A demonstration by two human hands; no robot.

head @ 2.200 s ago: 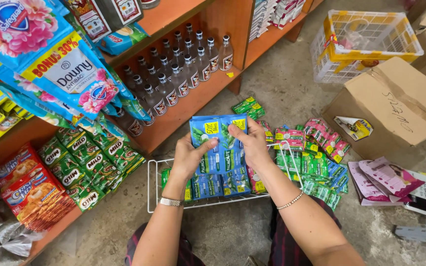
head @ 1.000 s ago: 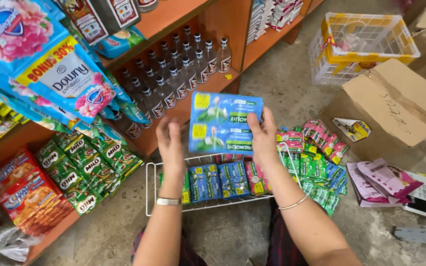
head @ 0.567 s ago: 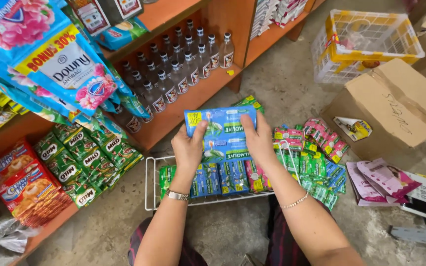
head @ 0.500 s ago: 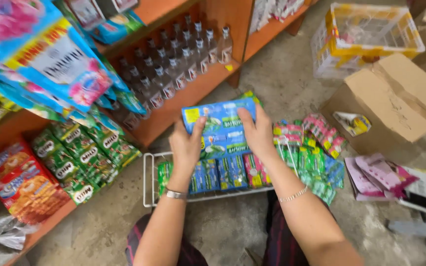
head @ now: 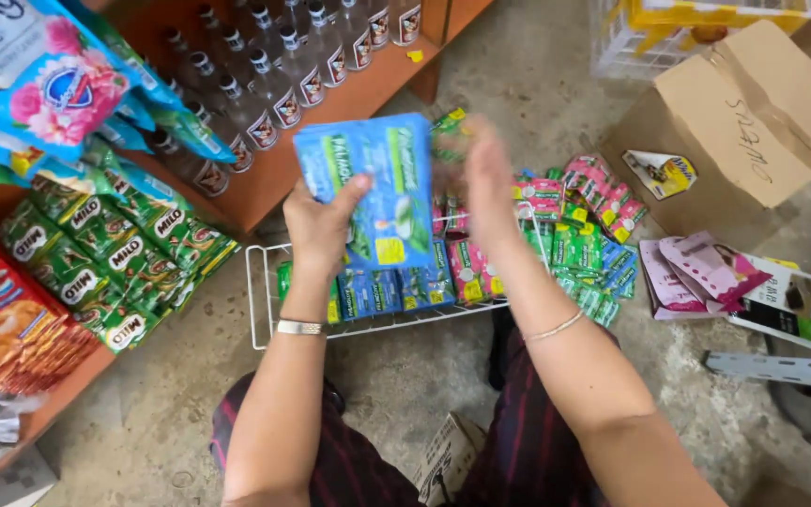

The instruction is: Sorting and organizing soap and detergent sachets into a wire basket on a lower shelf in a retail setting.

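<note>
Blue packet sheet (head: 368, 192), held upright above the white wire rack (head: 260, 300) on the floor. Left hand (head: 319, 221) grips its left edge, thumb in front and fingers clamped behind. Right hand (head: 481, 183), blurred, sits just beside the sheet's right edge; whether its fingers close on the sheet cannot be told. Inside the rack lie rows of blue and green packets (head: 396, 286). Right of it, green and pink sachets (head: 589, 244) lie on the floor, near a cardboard box (head: 753, 113). Far left, clear bottles (head: 274, 75) stand on an orange shelf (head: 330, 122).
</note>
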